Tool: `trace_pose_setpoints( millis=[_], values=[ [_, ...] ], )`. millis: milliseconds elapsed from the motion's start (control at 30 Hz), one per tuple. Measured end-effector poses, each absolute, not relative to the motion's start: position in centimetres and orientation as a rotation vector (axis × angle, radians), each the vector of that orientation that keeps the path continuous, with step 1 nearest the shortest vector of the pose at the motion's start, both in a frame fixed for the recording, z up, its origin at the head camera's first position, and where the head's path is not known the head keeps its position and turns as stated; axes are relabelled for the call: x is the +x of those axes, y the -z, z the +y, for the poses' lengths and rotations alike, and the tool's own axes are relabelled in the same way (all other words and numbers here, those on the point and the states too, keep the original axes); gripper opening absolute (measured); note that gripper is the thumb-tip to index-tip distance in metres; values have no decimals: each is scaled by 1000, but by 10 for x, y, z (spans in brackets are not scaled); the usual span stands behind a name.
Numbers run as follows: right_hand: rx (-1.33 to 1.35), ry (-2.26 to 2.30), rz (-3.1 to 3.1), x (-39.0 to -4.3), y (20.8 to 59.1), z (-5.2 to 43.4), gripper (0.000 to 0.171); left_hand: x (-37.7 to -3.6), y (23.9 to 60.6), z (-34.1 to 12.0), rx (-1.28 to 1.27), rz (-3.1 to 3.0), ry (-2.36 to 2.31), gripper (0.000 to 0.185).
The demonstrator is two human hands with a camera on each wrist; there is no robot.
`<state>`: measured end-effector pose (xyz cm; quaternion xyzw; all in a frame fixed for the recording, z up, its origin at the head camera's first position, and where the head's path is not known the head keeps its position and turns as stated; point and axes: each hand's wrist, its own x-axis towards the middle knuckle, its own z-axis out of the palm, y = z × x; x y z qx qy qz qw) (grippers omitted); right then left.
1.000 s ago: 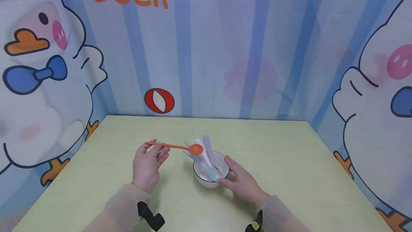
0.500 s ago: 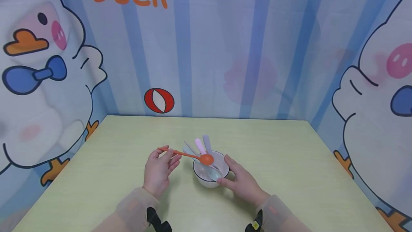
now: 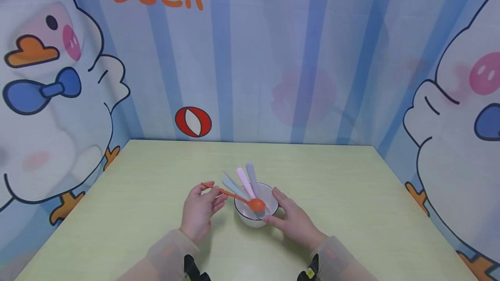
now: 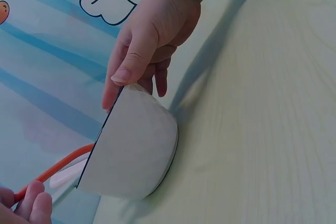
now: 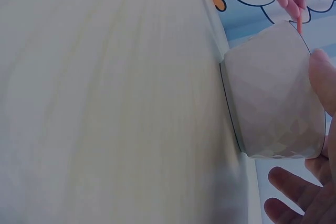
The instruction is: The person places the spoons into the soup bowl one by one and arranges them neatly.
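My left hand point(image 3: 201, 211) pinches the handle of an orange spoon point(image 3: 256, 205), whose round head is down inside a white bowl point(image 3: 250, 222) with a dark rim. On the bowl's right side, my right hand point(image 3: 294, 220) grips the rim between thumb and fingers. Leaning in the bowl are a pink-handled utensil point(image 3: 245, 182), a lavender-handled one point(image 3: 251, 174), a light blue one point(image 3: 234, 187) and a thin greyish stick-like handle point(image 3: 230, 178). Their lower ends are partly hidden by the orange spoon. In the left wrist view, the orange handle point(image 4: 58, 166) crosses the bowl's rim.
The bowl stands on a pale wood-grain table point(image 3: 332, 177). Behind it hangs a blue striped curtain point(image 3: 265, 55) printed with ducks and a red ball. Both wrists wear black camera mounts.
My left hand has moved right and nearer the bowl, lowering the orange spoon's head from above the rim into it. My right hand stays on the bowl.
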<state>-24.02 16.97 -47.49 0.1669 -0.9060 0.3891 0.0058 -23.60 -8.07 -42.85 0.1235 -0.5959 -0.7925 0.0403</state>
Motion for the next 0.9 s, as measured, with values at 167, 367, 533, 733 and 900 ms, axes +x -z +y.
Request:
trace_pose_setpoints(
  millis=[167,367,533,733,900],
  values=[
    [522,-1216,-2838,-240,475,170,91,-238,431,-80,362,-1893,2392,29],
    [518,-1219,-2840,-240,474,170,92,-240,434,-78,327,-1971,2352,31],
    [520,-1222,-2840,-239,474,170,89,-242,439,-76,336,-1998,2337,30],
    [517,-1224,-2846,-239,474,169,88,-241,443,-73,328,-1980,2350,29],
    [515,-1227,-2849,-239,473,169,89,-243,446,-72,327,-1966,2364,29]
  ],
)
